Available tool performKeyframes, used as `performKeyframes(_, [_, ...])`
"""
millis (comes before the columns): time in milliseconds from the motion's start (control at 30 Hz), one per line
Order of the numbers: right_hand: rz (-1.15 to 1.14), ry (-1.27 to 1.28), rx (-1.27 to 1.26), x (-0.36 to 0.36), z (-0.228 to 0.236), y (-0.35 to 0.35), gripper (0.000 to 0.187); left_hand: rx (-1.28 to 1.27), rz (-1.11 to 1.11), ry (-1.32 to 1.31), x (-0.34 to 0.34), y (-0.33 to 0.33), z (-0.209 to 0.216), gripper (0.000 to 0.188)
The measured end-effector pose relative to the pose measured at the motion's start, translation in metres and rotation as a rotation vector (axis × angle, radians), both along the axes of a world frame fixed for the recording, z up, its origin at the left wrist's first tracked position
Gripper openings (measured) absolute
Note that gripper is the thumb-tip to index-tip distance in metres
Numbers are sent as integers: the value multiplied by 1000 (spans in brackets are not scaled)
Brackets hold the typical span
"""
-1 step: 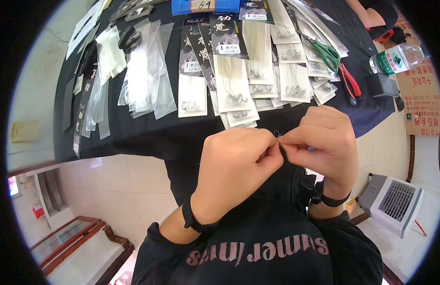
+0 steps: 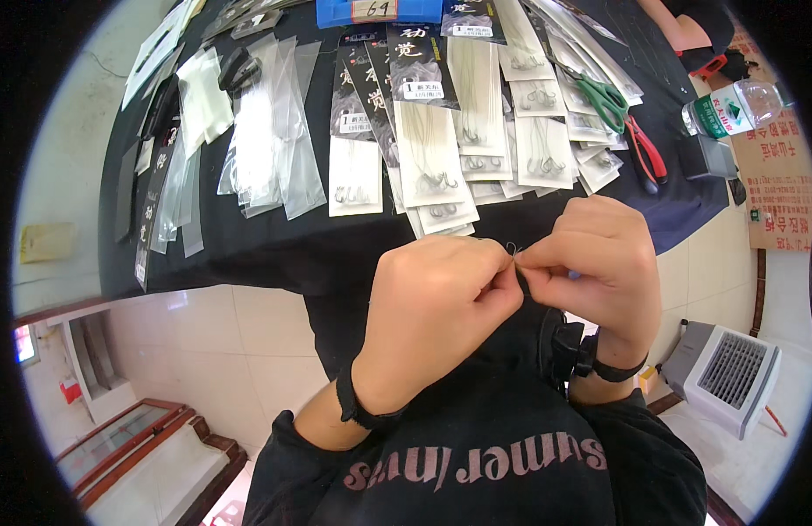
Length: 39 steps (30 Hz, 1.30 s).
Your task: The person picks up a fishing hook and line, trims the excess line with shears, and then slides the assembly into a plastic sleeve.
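The left hand (image 2: 436, 289) and right hand (image 2: 594, 259), fingertips together, are pinching a fine line (image 2: 512, 247) near a black-draped table (image 2: 257, 259) where hook cards (image 2: 430, 162) are lying; a louvred unit (image 2: 730, 373) is standing at right.

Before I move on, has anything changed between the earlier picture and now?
Nothing visibly changed: nothing was taken hold of or let go. The left hand and right hand keep their pinched grip, fingertips close together at a fine strand. The white hook cards, green-handled scissors and red-handled pliers lie where they were.
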State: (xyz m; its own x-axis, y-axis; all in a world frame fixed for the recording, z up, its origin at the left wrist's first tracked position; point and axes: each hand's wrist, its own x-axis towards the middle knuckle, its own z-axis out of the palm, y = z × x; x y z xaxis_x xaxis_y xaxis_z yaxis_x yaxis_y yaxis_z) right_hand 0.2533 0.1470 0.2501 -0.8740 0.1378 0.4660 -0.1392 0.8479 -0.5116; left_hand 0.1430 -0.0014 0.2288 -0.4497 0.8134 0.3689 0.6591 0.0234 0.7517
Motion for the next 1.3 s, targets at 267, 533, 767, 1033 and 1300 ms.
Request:
performKeyframes(267, [-53, -141, -87, 3, 2, -2, 13, -13, -21, 37, -1, -1, -3, 11])
performKeyframes(533, [11, -151, -167, 4, -1, 3, 14, -30, -9, -48, -3, -3, 1, 9])
performKeyframes(767, [-26, -164, -329, 7, 1, 2, 13, -47, -3, -194, -4, -5, 7, 5])
performKeyframes(1033, [4, -154, -245, 6, 0, 5, 13, -43, -20, -219, -3, -4, 7, 5])
performKeyframes(1300, [23, -160, -207, 5, -2, 4, 14, -46, -21, -201, -2, -3, 6, 6])
